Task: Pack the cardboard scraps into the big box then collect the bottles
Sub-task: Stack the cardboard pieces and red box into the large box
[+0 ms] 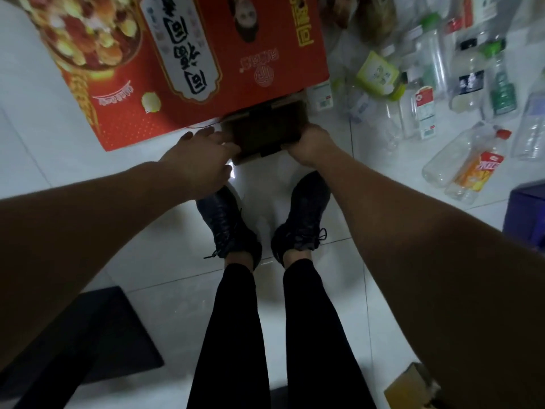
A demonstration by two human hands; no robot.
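A brown cardboard piece (267, 131) lies on the white tiled floor just in front of my shoes, partly under a big red printed box (182, 54). My right hand (312, 143) grips the piece's right edge. My left hand (203, 154) rests at its left edge with fingers spread, touching it. Several empty plastic bottles (469, 72) lie scattered on the floor to the right; one with an orange label (469, 163) lies nearest.
My black shoes (265, 216) and legs stand in the middle. A dark mat (97, 343) lies at lower left, a blue crate (528, 211) at the right edge, and a small brown cardboard scrap (410, 385) at lower right.
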